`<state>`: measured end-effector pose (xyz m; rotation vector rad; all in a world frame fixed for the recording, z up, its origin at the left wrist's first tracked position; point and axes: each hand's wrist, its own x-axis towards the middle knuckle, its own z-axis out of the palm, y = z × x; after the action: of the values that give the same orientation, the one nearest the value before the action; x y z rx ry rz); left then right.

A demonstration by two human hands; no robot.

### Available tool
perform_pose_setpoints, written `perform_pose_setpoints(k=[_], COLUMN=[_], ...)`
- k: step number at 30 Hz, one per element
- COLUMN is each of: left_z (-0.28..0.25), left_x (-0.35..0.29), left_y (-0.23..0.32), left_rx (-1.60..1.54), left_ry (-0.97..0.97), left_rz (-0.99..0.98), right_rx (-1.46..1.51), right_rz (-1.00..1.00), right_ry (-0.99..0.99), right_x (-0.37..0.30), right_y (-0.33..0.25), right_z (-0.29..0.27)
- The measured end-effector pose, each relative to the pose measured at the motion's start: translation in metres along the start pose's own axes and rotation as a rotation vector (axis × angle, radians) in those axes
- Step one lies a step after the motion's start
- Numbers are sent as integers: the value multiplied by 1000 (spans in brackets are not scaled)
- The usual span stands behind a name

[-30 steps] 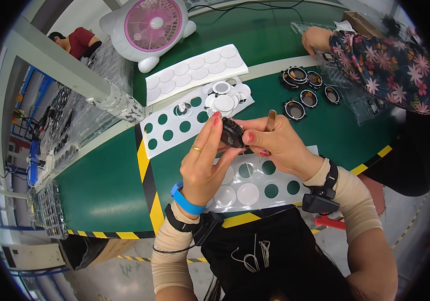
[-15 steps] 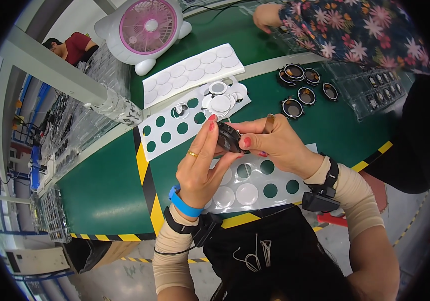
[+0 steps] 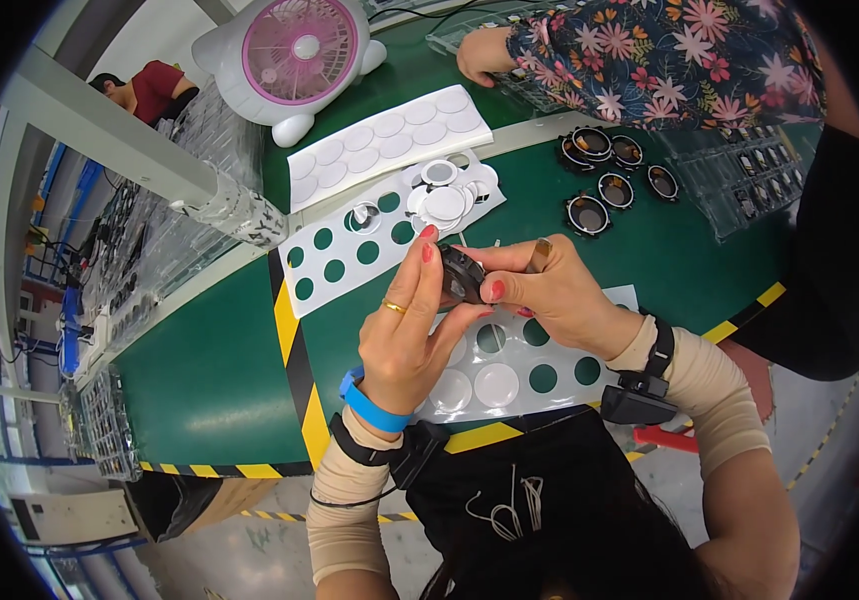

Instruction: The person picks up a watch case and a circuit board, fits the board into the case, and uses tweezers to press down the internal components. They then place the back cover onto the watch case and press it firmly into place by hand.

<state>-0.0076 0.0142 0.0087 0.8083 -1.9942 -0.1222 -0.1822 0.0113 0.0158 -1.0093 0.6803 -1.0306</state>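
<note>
A dark round watch case (image 3: 462, 274) is held tilted above the green table between both hands. My left hand (image 3: 401, 335) has its fingers closed on the case's left side, with the thumb below. My right hand (image 3: 561, 298) pinches the right edge between thumb and fingers. A narrow brownish piece (image 3: 539, 255) sticks up between the right fingers; its kind is unclear. Below the hands lies a clear-white sheet (image 3: 566, 398) with round holes and white discs, partly covered by them. Beyond, loose white round stickers (image 3: 444, 204) are piled on a punched white sheet (image 3: 327, 240).
Several round watch cases (image 3: 587, 213) stand to the right, beside a clear tray (image 3: 739, 185) of small parts. A sheet of round stickers (image 3: 389, 138) and a pink-and-white fan (image 3: 299, 60) are farther back. A co-worker's floral sleeve (image 3: 669, 60) reaches in at far right.
The watch case has turned slightly in my hands, which keep their hold. The co-worker's hand and sleeve have moved left.
</note>
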Motion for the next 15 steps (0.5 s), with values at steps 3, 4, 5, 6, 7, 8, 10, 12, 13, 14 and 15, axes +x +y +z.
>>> perform_pose_setpoints(k=[3,4,5,6,7,8,10,12,13,14,15], left_z=[2,2,2,2,2,2,4,6,8,8,8], left_x=[-3,-3,-4,-4,-4,-3,-2,-1,-1,-2,-2], left_y=[-1,-1,-1,-2,-2,-1,-1,1,3,5,7], left_rx=[17,17,19,21,23,24,0,-12,-121,-229,-337], left_ry=[31,30,27,24,21,19,23,23,40,56,70], left_rz=[24,24,27,29,32,33,16,10,-40,-88,-137], right_rx=[-12,-18,-17,-30,-43,-57,-81,-131,-130,-119,-108], right_rz=[-36,-54,-55,-65,-75,-86,-121,-192,-194,-161,-129], right_ry=[-11,-15,-15,-15,-15,-16,0,32,34,15,-4], right_x=[-1,-2,-2,-3,-3,-3,-3,-2,-3,-5,-6], right_y=[1,2,2,2,2,3,4,5,2,-5,-11], right_z=[2,3,3,3,3,3,4,5,3,2,1])
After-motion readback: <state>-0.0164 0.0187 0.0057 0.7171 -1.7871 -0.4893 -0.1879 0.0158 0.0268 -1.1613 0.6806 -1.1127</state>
